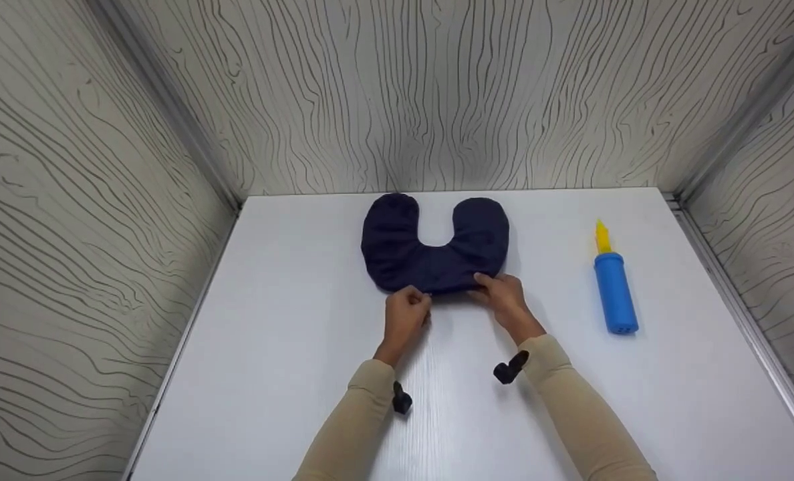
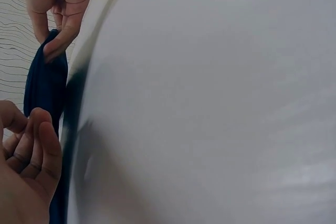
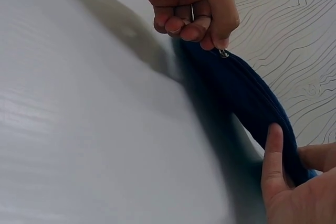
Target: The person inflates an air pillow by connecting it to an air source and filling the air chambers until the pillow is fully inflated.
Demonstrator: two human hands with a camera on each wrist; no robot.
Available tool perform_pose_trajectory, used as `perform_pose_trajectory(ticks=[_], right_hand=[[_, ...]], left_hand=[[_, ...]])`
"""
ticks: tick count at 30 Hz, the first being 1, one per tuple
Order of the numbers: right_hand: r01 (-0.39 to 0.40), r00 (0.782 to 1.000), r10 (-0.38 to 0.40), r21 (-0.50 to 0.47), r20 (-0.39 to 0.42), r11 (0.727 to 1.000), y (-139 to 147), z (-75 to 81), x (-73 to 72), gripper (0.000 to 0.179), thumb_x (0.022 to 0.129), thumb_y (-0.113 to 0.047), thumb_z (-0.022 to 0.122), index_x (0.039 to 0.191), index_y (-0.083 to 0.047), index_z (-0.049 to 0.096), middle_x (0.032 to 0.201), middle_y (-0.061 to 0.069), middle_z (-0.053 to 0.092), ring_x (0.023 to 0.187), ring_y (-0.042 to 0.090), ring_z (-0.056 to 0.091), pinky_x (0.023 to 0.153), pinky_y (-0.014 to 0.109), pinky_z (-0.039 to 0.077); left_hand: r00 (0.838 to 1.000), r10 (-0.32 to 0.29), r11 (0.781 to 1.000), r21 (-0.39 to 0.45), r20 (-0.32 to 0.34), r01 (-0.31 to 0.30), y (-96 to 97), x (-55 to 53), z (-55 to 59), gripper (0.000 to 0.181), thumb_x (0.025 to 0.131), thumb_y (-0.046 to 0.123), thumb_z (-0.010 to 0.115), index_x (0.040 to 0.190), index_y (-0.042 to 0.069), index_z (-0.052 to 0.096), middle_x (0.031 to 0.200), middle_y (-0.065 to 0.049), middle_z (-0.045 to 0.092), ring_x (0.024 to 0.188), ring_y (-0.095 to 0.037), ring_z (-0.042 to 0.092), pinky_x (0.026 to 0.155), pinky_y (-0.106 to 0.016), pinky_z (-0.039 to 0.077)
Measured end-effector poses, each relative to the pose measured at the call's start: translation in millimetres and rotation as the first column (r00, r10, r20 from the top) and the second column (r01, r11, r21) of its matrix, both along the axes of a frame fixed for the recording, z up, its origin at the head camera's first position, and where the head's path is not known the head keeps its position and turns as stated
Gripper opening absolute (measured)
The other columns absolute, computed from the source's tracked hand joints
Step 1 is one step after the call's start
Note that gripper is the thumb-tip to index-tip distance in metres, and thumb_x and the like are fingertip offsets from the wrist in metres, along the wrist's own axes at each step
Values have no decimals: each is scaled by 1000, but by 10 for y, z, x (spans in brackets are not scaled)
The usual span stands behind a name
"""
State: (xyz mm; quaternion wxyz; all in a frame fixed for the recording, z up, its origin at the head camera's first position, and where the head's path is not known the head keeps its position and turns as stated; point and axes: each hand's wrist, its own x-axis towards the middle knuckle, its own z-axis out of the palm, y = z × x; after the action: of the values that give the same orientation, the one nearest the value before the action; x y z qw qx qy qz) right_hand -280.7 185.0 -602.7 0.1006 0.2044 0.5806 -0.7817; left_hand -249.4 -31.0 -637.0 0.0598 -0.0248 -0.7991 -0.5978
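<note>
A dark navy U-shaped neck pillow (image 1: 430, 267) lies on the white table with its two arms pointing away from me. Along its near edge runs a zipper, and a small metal zipper pull (image 3: 223, 53) shows there in the right wrist view. My left hand (image 1: 408, 315) pinches that pull between thumb and curled forefinger. Further right, my right hand (image 1: 506, 300) grips the pillow's near edge, thumb on top and fingers beneath. The left wrist view shows the pillow's edge (image 2: 47, 80) between both hands, slightly raised.
To the right lies a blue hand pump (image 1: 615, 294) with a yellow nozzle (image 1: 602, 237) pointing away. Wood-grain patterned panels (image 1: 437, 100) enclose the white table (image 1: 290, 321) at the back and sides. A black wrist device (image 1: 510, 367) sits at each sleeve cuff.
</note>
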Motion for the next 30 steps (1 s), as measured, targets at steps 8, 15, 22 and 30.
perform_pose_trajectory(ticks=[8, 15, 22, 30], right_hand=[[1, 1000, -1, -5, 10, 1000, 50, -21, -8, 47, 103, -4, 66, 142, 16, 49, 113, 12, 63, 85, 12, 74, 79, 27, 65], [-5, 1000, 5, 1, 27, 1000, 144, -23, -26, 49, 103, -5, 67, 144, 15, 49, 117, 12, 62, 88, 12, 71, 79, 26, 64], [-28, 999, 28, 24, 17, 999, 146, -37, -5, 52, 104, -5, 65, 147, 16, 47, 118, 11, 61, 88, 10, 71, 82, 24, 63], [5, 1000, -5, 8, 22, 1000, 194, -40, -37, 44, 102, -4, 67, 139, 14, 54, 111, 9, 62, 84, 10, 72, 78, 24, 64]], left_hand=[[1000, 15, 1000, -17, -7, -15, -28, -18, -4, 17, 96, 6, 70, 78, 6, 70, 63, -1, 66, 51, -7, 59, 49, -21, 48], [998, 56, 998, -8, 4, -56, -127, -31, -3, 15, 94, 4, 70, 79, 3, 71, 64, -4, 68, 52, -8, 60, 50, -21, 49], [999, 42, 999, -12, 20, -41, -150, -10, -13, 18, 96, 7, 69, 78, 6, 70, 62, -1, 68, 50, -8, 59, 48, -21, 48], [997, 77, 996, -32, -10, -77, -247, -22, -36, 16, 95, 6, 71, 79, 5, 71, 64, -3, 68, 51, -8, 60, 49, -22, 49]])
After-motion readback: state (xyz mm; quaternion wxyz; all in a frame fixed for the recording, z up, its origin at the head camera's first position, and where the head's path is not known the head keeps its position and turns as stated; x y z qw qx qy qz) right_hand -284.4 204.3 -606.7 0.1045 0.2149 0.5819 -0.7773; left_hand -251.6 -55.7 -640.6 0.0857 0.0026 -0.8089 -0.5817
